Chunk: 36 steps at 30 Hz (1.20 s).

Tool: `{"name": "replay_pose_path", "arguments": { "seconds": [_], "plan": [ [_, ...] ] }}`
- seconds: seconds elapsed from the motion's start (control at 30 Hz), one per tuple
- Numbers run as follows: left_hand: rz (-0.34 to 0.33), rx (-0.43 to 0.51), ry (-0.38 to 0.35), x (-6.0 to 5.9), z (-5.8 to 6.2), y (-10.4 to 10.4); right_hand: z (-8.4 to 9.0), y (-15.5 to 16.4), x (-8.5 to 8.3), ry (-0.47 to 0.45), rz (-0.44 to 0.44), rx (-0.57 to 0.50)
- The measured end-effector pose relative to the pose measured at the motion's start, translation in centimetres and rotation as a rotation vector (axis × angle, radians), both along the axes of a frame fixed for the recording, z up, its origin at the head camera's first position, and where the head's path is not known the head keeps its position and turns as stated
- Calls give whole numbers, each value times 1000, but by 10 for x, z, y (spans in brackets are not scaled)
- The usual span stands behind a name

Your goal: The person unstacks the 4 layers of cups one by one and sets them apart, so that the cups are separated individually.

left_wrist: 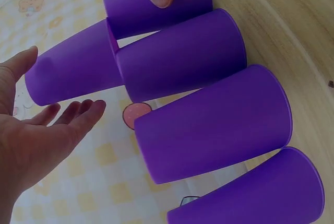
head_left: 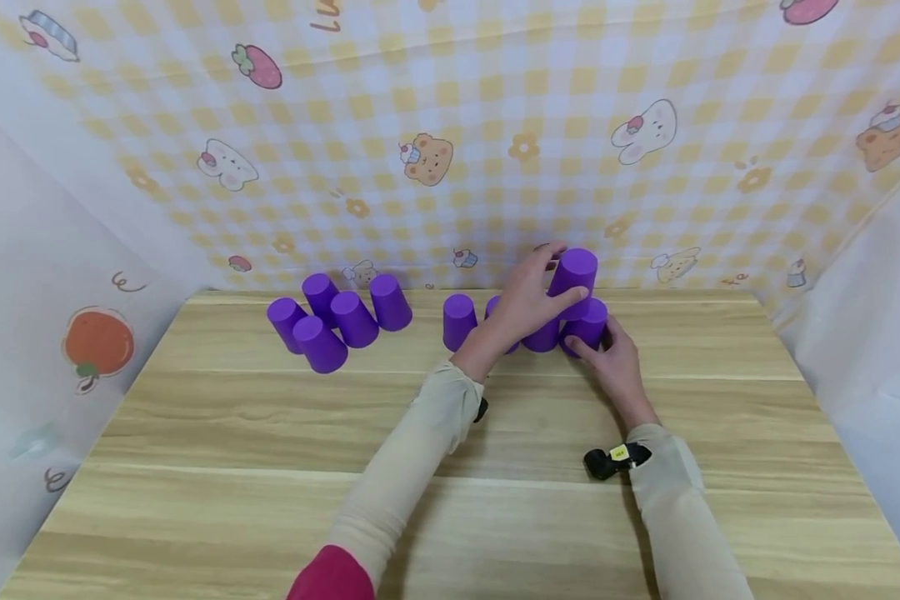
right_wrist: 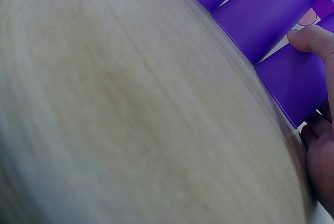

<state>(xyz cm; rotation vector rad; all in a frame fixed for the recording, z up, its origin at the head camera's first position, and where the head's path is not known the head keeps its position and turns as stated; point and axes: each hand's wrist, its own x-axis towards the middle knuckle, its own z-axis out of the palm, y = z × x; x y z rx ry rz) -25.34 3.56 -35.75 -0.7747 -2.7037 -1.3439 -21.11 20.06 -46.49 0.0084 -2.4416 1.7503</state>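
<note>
On the wooden worktop (head_left: 270, 433) purple cups stood upside down in two clusters near the back edge, in front of a checked yellow backdrop (head_left: 450, 125) printed with bears, rabbits and strawberries. The left cluster (head_left: 337, 321) held five cups, close together and well apart from the hands.

The other cluster was a row of cups on the worktop with one raised cup (head_left: 573, 279) resting on top of the row, at its right end. The left hand (head_left: 528, 296) reached across to this raised cup. In the head view its fingers lay along the cup's left side, with the thumb near the base. In the left wrist view the palm and fingers (left_wrist: 62, 117) were spread and nearly straight beside the cup, so the grip looked open and relaxed rather than closed round it; whether the fingers actually touched the cup could not be told.

The right hand (head_left: 615, 354) rested low on the worktop at the right end of the row. Its grip was on the end cup (head_left: 588, 325), thumb against the near side and fingers curled behind. The right wrist view showed the thumb tip (right_wrist: 313, 38) pressed on purple plastic.

One more cup (head_left: 459, 321) stood at the row's left end, just left of the left wrist. Both arms wore pale sleeves (head_left: 412, 450).
</note>
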Motion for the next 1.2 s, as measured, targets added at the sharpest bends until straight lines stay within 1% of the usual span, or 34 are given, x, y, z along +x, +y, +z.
{"name": "replay_pose_path", "arguments": {
  "seconds": [0.17, 0.4, 0.53, 0.67, 0.77, 0.83, 0.93, 1.03, 1.13, 1.2],
  "plan": [
    [-25, 27, -20, -2, -1, 1, -9, 2, -4, 23, -3, 28],
    [-46, 54, -2, -2, -2, 0, -10, 1, -4, 26, -4, 31],
    [-24, 41, 1, -1, -1, -4, -11, 0, -4, 22, -5, 27],
    [3, 24, -18, 0, 1, -9, -12, 0, -4, 27, -8, 23],
    [10, 45, -45, 3, 5, -13, -12, 1, -4, 26, -4, 28],
    [8, 77, -54, 5, 7, -17, -11, 1, -3, 16, -1, 32],
    [-2, 137, -58, 8, 11, -24, -6, 1, 0, -1, 5, 26],
    [-6, 179, -36, 12, 16, -32, 7, -3, 6, -8, 7, 19],
    [5, 211, -28, 17, 20, -42, 21, -8, 13, -10, 9, 20],
    [12, 225, -3, 20, 22, -50, 27, -11, 16, -10, 9, 35]
  ]
}}
